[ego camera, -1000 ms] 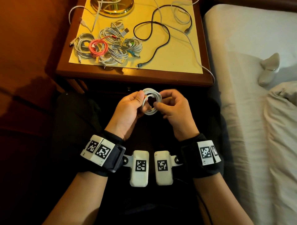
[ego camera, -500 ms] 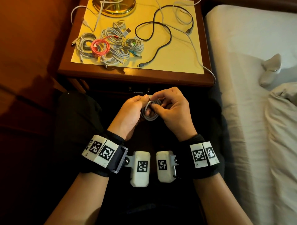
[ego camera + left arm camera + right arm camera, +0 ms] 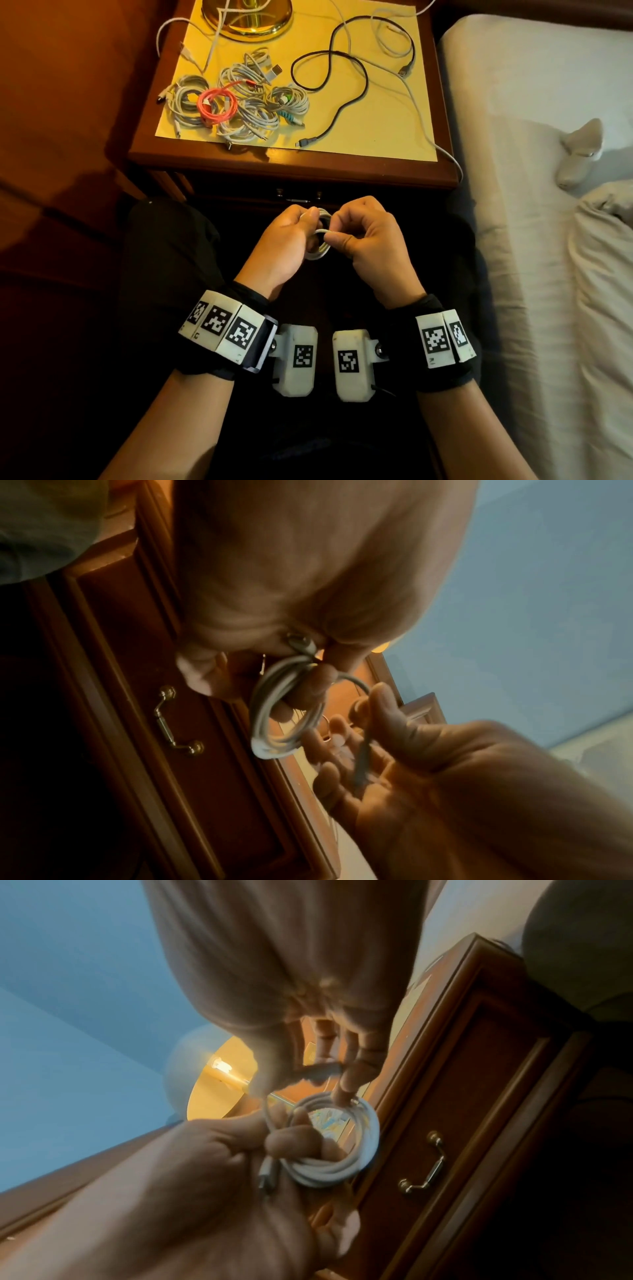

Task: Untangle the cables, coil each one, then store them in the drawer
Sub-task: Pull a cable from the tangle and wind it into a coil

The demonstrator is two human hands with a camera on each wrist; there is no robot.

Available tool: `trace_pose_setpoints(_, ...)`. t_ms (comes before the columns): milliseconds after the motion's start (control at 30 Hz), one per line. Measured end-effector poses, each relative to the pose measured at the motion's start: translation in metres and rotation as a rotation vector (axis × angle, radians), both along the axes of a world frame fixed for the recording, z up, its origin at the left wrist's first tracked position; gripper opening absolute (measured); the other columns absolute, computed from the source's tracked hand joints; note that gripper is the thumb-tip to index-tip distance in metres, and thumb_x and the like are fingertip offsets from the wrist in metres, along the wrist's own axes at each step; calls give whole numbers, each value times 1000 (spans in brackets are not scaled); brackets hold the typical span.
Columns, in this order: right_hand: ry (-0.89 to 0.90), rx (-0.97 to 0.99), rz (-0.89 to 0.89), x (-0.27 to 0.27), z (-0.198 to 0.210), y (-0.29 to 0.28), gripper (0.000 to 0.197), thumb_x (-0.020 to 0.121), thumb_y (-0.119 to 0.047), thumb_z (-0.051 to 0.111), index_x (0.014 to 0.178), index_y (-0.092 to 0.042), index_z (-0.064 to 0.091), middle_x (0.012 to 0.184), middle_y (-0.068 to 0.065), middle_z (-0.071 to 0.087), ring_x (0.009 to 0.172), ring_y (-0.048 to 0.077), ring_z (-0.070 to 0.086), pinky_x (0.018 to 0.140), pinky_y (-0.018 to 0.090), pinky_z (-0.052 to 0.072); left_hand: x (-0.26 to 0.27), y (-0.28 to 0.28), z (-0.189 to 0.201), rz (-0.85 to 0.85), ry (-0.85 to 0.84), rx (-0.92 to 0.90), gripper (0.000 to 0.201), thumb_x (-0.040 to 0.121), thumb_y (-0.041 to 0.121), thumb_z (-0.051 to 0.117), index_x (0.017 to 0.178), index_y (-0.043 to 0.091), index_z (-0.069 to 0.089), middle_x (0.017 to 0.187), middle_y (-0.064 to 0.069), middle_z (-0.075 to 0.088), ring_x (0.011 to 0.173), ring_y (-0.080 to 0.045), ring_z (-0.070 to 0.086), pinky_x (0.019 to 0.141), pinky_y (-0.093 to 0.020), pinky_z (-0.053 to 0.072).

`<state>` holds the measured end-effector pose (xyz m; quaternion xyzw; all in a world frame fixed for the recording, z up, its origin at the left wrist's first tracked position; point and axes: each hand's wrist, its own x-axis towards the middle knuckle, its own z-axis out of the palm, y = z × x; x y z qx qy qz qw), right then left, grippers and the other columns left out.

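Wooden nightstand (image 3: pixel 284 171), brass lamp base (image 3: pixel 246 17) on top; white bed (image 3: pixel 534 171) alongside; blue walls.

Two hands are up: the left hand (image 3: pixel 287 245) and the right hand (image 3: pixel 371 240), and together they hold one white cable ring (image 3: pixel 318 253). On the one wooden night table (image 3: pixel 291 164) there is one pink cable ring (image 3: pixel 216 105), one long black cable (image 3: pixel 337 85) lying loose, and a pile of white cable rings (image 3: pixel 253 113) too mixed up to count. There is also one gold lamp base (image 3: pixel 246 17), one drawer (image 3: pixel 479 1096) with one handle (image 3: pixel 424 1164), and one bed (image 3: pixel 534 171).
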<state>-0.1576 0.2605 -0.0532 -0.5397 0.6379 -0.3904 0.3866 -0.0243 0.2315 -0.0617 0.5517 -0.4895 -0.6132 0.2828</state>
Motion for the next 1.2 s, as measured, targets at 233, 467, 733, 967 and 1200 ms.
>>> trace_pose_setpoints(233, 53, -74, -48, -4, 2, -1, 23, 77, -4, 71, 70, -20, 56, 78, -4, 57, 79, 14, 54, 73, 25, 42, 1, -1, 3, -188, 22, -20, 48, 101, 45, 35, 92, 8, 63, 79, -8, 56, 76, -20, 53, 75, -36, 41)
trace_pose_setpoints(467, -4, -148, -40, -16, 6, -1, 16, 72, -13, 69, 67, -24, 59, 78, -3, 57, 75, 12, 54, 67, 20, 41, 8, 3, 7, -353, 289, 57, 35, 91, 39, 54, 84, 4, 60, 61, 4, 52, 57, -8, 50, 60, -20, 47)
trace_pose_setpoints(733, -126, 91, 18, -12, -3, 2, 22, 92, -22, 63, 82, -3, 69, 78, 14, 69, 74, 20, 64, 75, 44, 52, 10, 4, 11, -169, 284, 101, 37, 92, 29, 51, 67, 3, 57, 45, 3, 44, 42, -9, 42, 46, -18, 41)
trace_pose_setpoints(967, -472, 227, 21, -12, 2, 9, 17, 80, 2, 70, 94, 10, 66, 84, 25, 69, 73, 30, 64, 70, 38, 52, 12, -1, 2, -161, 160, 27, 34, 100, 25, 46, 79, 3, 59, 57, -4, 48, 48, -11, 47, 52, -21, 40)
trace_pose_setpoints(1200, -581, 260, 15, -16, 8, 9, 16, 75, 3, 70, 90, 6, 65, 73, 15, 68, 64, 22, 66, 63, 27, 54, 8, 3, 6, -149, 178, -33, 30, 98, 25, 50, 73, 10, 58, 60, -4, 49, 54, -13, 50, 53, -18, 45)
